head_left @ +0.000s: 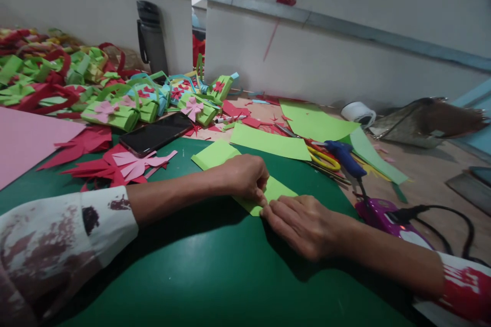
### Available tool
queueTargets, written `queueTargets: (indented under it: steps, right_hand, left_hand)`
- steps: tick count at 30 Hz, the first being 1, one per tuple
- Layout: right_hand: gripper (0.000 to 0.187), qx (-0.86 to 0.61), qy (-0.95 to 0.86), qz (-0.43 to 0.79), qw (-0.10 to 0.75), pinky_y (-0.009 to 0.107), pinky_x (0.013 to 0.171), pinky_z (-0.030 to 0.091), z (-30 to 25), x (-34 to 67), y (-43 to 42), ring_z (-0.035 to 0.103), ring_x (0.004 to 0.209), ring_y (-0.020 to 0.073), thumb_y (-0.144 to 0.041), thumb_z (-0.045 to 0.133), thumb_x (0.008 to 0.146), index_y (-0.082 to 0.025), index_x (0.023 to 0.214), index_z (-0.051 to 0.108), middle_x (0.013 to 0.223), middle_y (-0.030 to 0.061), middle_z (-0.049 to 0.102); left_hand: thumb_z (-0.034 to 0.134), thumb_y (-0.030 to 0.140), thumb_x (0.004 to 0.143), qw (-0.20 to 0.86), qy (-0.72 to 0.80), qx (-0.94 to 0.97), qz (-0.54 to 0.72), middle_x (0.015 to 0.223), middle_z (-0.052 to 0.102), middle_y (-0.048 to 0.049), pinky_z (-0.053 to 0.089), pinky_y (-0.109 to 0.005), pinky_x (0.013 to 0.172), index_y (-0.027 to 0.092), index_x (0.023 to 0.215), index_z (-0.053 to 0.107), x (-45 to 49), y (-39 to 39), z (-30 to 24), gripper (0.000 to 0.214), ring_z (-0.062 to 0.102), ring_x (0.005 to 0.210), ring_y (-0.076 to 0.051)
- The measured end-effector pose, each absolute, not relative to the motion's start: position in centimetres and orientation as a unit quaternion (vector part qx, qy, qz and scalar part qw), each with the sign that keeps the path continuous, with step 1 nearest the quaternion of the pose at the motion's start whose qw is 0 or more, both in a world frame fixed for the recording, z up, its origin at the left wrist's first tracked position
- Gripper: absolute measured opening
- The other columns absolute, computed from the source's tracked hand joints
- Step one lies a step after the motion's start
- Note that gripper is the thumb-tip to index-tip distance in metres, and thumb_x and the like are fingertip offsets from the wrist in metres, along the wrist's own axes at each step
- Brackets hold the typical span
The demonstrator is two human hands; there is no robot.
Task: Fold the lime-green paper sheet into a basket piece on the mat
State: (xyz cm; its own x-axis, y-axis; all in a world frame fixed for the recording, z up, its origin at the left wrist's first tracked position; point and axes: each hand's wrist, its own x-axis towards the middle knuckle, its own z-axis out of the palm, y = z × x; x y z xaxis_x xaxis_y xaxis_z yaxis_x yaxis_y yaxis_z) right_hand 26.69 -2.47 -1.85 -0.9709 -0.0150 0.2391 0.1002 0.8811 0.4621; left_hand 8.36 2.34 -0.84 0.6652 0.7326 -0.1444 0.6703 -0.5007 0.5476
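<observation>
A light green sheet of paper (217, 153) lies on the green work surface (215, 265), with creases across it. My left hand (247, 176) is closed, its thumb and fingertips pinched at the paper's near part. Close beside it, my right hand (307, 222) presses its fingers together on the paper's near right edge, almost touching the left fingertips. Both hands cover much of the paper's middle, so the fold beneath them is partly hidden.
Pink and red paper cutouts (134, 163) and a phone (157, 134) lie left. Small paper bags (115, 110) pile up behind, near a bottle (152, 38). To the right are green sheets (270, 141), yellow-handled scissors (324, 158), a blue glue gun (345, 157) and a purple power strip (383, 217).
</observation>
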Motion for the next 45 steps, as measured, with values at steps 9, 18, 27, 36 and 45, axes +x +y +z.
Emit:
queueTargets:
  steps: [9,18,27,36,45]
  right_hand:
    - [0.017,0.018,-0.96,-0.255,0.116,0.031,0.044,0.037,-1.8,25.7,-2.5,0.056,0.053,0.0177,-0.011,0.05,0.085,-0.006,0.083,0.066,0.065,0.0084,0.062]
    - [0.014,0.026,-0.957,-0.265,0.114,0.03,0.044,0.039,-1.8,25.7,-2.5,0.058,0.055,0.0181,-0.01,0.052,0.085,-0.004,0.085,0.065,0.065,0.009,0.062]
    - [0.019,0.004,-0.964,-0.24,0.118,0.031,0.047,0.04,-1.9,25.4,-2.7,0.058,0.057,0.0186,-0.01,0.047,0.087,-0.005,0.084,0.065,0.064,0.0078,0.061]
    - [0.025,-0.122,-0.934,-0.325,0.08,0.033,0.044,0.037,-1.9,25.0,-6.0,0.058,0.055,0.0219,-0.004,0.052,0.08,0.002,0.1,0.065,0.071,0.0151,0.067]
    - [0.017,-0.181,-0.928,-0.317,0.071,0.032,0.044,0.031,-2.3,25.2,-5.9,0.05,0.052,0.0189,-0.003,0.047,0.077,-0.012,0.076,0.061,0.063,0.0069,0.057]
  left_hand:
    - [0.075,0.019,0.066,0.289,0.404,0.866,0.057,0.058,0.062,0.0028,0.028,-0.022,0.046,0.016,0.071,0.071,8.4,2.4,-0.9,0.007,0.051,0.052,-0.01]
    - [0.075,0.016,0.065,0.288,0.402,0.867,0.065,0.056,0.06,0.0035,0.026,-0.021,0.045,0.015,0.068,0.07,8.3,2.4,-1.0,0.006,0.05,0.05,-0.009]
    - [0.073,0.016,0.065,0.293,0.403,0.864,0.072,0.054,0.058,0.0039,0.025,-0.021,0.045,0.016,0.066,0.069,8.3,2.2,-1.0,0.004,0.049,0.051,-0.01]
    - [0.079,0.03,0.066,0.28,0.418,0.862,0.063,0.059,0.064,0.0028,0.03,-0.02,0.048,0.016,0.071,0.07,8.2,1.9,-0.9,0.017,0.053,0.055,-0.011]
    - [0.059,0.021,0.083,0.214,0.409,0.885,0.064,0.073,0.068,0.0002,0.035,-0.02,0.055,0.017,0.083,0.071,7.9,0.5,-0.5,0.012,0.057,0.064,-0.012]
